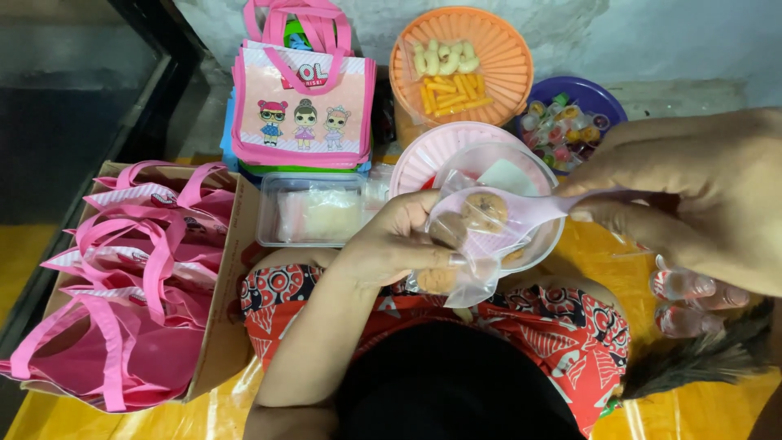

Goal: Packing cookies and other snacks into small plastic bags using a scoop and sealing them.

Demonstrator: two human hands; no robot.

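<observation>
My left hand grips a small clear plastic bag holding a couple of brown cookies, held open over my lap. My right hand pinches the handle of a pale pink plastic spoon, whose bowl carries a cookie at the bag's mouth. Just behind the bag sits a clear round container on a pink plate.
A cardboard box of pink tote bags is at left, a stack of printed pink bags behind it. A clear lidded tub, an orange tray of snacks, a purple bowl of sweets and small water cups surround my lap.
</observation>
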